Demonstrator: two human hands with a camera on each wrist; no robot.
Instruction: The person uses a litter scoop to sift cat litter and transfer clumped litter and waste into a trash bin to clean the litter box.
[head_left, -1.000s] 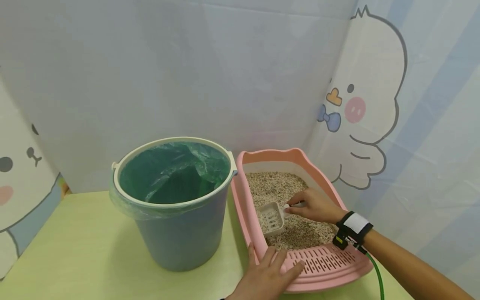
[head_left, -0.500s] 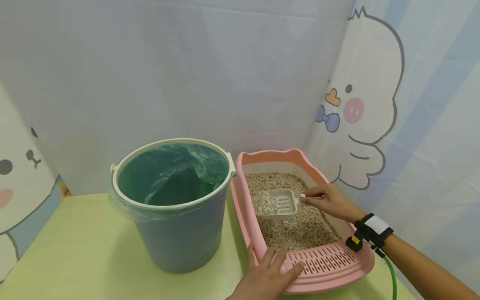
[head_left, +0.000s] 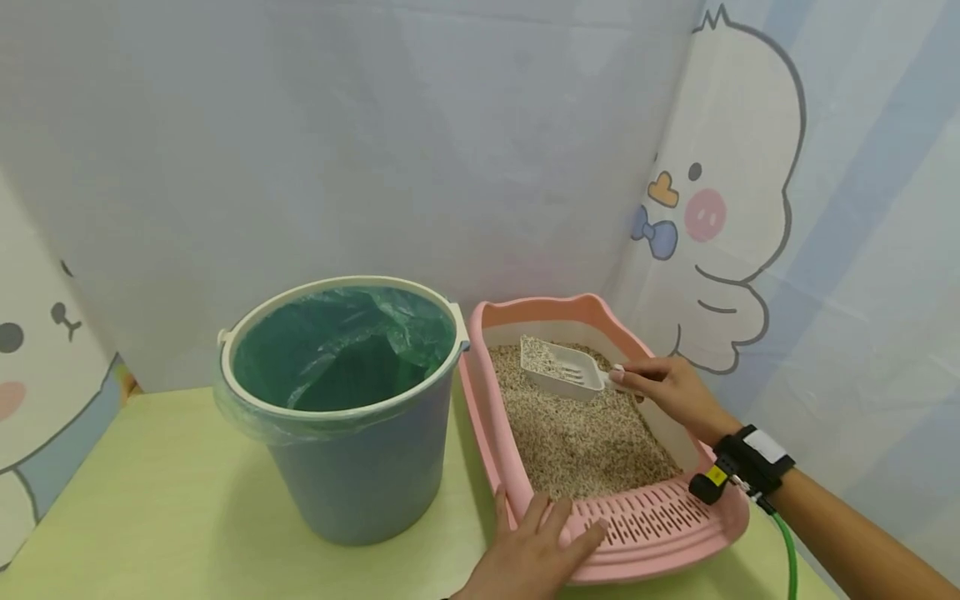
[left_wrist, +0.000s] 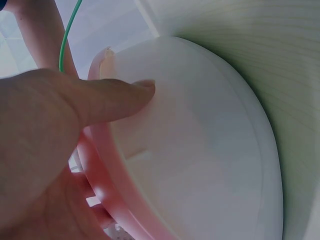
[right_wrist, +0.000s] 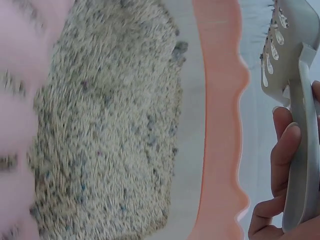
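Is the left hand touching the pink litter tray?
Touching. The head view shows the left hand resting on the near rim of the pink litter tray; the left wrist view shows its thumb against the tray's wall.

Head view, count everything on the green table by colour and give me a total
Pink: 1, the litter box
Blue: 1, the bucket with a green liner
White: 1, the litter scoop, held over the litter by the right hand
Total: 3
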